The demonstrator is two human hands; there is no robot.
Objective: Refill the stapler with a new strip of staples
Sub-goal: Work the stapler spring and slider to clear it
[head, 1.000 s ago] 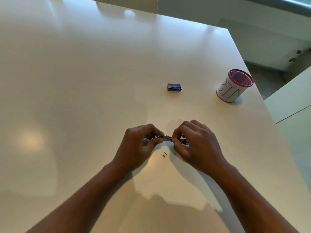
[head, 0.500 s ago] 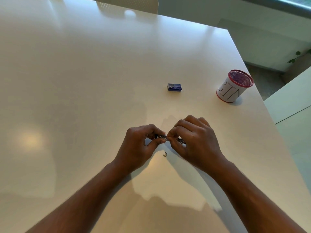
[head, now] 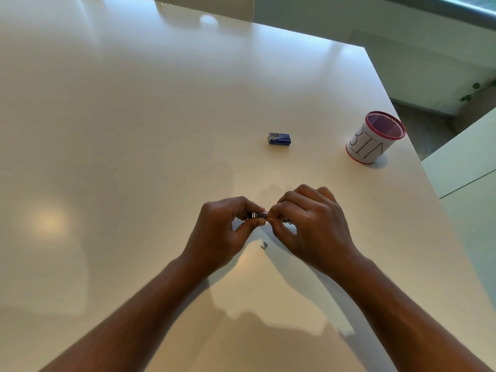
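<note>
A small metal stapler [head: 258, 215] is held just above the white table [head: 134, 130], near its front middle. My left hand [head: 224, 232] pinches its left end between thumb and fingers. My right hand [head: 308, 226] covers the right part, fingertips pressed against the stapler's middle; most of the stapler is hidden. A tiny loose piece of staples [head: 264, 245] lies on the table just below the hands. A small blue staple box [head: 279, 138] sits farther back, apart from both hands.
A red mesh cup wrapped in white paper marked "BIN" [head: 374, 138] stands near the table's right edge. A pale chair back [head: 209, 6] is at the far edge. The table's right edge runs diagonally, with floor beyond.
My right hand has slid left along the stapler until its fingertips meet those of my left hand. Less of the metal shows between them.
</note>
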